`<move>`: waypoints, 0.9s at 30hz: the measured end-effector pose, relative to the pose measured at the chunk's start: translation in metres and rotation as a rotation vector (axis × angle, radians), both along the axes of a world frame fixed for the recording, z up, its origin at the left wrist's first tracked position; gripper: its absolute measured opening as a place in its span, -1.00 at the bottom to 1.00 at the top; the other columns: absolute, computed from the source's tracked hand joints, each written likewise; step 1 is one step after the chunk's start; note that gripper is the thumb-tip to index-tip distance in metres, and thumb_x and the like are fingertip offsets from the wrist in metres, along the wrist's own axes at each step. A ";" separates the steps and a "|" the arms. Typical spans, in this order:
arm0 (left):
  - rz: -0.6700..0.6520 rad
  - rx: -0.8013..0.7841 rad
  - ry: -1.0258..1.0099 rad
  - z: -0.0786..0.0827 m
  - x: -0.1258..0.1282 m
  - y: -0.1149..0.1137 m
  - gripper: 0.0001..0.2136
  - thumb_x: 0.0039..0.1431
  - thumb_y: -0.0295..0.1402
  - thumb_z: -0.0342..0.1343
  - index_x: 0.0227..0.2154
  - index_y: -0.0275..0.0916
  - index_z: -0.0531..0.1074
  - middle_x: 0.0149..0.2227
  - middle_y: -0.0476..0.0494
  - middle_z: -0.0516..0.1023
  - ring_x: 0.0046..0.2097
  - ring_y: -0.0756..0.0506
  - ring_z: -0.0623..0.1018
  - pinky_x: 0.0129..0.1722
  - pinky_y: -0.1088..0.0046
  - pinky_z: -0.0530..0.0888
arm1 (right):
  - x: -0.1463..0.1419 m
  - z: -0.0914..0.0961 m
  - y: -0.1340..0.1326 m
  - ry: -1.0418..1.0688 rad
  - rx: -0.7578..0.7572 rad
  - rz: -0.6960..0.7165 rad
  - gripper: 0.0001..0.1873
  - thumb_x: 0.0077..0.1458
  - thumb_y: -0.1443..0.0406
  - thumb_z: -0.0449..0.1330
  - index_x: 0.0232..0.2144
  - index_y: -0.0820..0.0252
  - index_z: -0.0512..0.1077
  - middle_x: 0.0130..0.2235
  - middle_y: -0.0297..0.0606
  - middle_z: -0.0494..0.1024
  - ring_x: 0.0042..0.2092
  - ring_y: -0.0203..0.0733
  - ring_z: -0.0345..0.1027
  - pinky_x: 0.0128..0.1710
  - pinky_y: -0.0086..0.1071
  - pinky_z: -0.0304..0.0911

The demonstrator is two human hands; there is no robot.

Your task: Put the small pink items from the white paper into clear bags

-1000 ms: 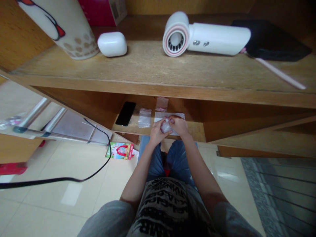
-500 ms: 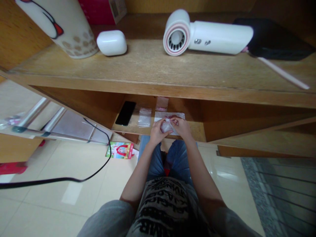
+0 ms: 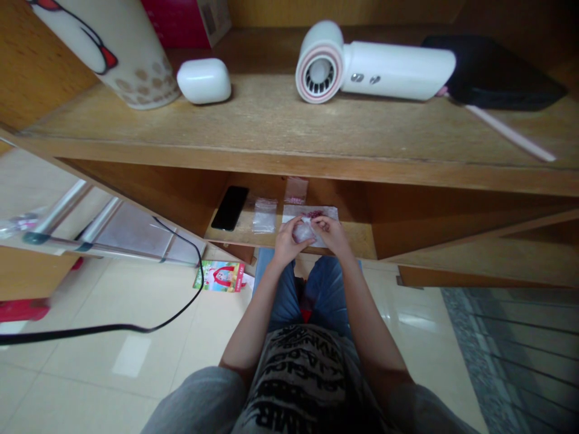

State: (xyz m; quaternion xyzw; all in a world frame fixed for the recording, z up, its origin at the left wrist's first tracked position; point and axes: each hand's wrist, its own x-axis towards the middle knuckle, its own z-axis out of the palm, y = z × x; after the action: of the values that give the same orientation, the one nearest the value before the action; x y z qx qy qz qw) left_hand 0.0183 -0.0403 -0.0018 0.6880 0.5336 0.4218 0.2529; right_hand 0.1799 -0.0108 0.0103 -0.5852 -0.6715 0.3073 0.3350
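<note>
My left hand (image 3: 288, 240) curls round a small clear plastic bag (image 3: 304, 232), thumb and fingers on its edge. At the bag's right side my right hand (image 3: 330, 232) has its fingers pinched together; what lies between the fingertips is too small to make out. Under both hands is a white sheet (image 3: 292, 210) on the lower shelf. Small dark pink pieces (image 3: 313, 214) lie on the sheet just beyond my fingers. Behind it rests a clear bag with pink pieces (image 3: 296, 191). A stack of clear zip bags (image 3: 265, 216) lies to the left.
A black phone (image 3: 230, 208) lies left on the lower shelf (image 3: 362, 241). The upper shelf (image 3: 253, 129) overhangs, bearing a patterned cup (image 3: 131, 66), a white case (image 3: 204, 81), a white handheld fan (image 3: 393, 69) and a black object (image 3: 502, 72). A black cable (image 3: 113, 328) hangs at left.
My right fingers have shifted slightly down and nearer to me, so more of the dark pink pieces show. My left hand stays round the bag.
</note>
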 end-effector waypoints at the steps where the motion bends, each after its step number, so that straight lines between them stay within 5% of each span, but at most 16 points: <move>1: 0.004 -0.006 -0.004 -0.001 0.000 0.000 -0.32 -0.16 -0.19 0.31 0.06 -0.20 0.22 -0.13 -0.14 0.49 -0.09 -0.14 0.44 -0.06 0.27 0.39 | 0.000 0.000 0.001 -0.020 -0.001 -0.015 -0.68 0.03 0.12 0.06 -0.34 0.19 0.50 -0.51 -0.30 0.44 -0.48 -0.28 0.25 -0.45 -0.43 0.12; 13: 0.004 -0.040 -0.045 -0.001 -0.002 -0.001 -0.32 -0.16 -0.22 0.31 0.07 -0.17 0.21 -0.14 -0.15 0.47 -0.15 -0.11 0.44 -0.24 0.37 0.44 | -0.011 0.026 0.008 -0.409 -0.074 0.004 -0.74 0.06 0.19 0.09 -0.22 0.07 0.49 -0.37 -0.31 0.56 -0.33 -0.22 0.39 -0.37 -0.44 0.16; 27: 0.027 -0.018 -0.046 0.000 -0.002 0.000 -0.34 -0.18 -0.21 0.32 0.04 -0.17 0.24 -0.16 -0.16 0.47 -0.15 -0.13 0.45 -0.16 0.29 0.42 | -0.025 0.024 0.017 -0.525 -0.031 0.093 -0.79 0.01 0.28 0.13 -0.31 0.10 0.53 -0.33 -0.24 0.58 -0.25 -0.17 0.40 -0.30 -0.41 0.17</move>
State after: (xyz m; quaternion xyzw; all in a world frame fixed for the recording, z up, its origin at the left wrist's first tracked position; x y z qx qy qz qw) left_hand 0.0159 -0.0399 -0.0018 0.6684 0.5409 0.4361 0.2656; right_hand 0.1551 0.0066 0.0345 -0.6183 -0.7568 0.1703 0.1261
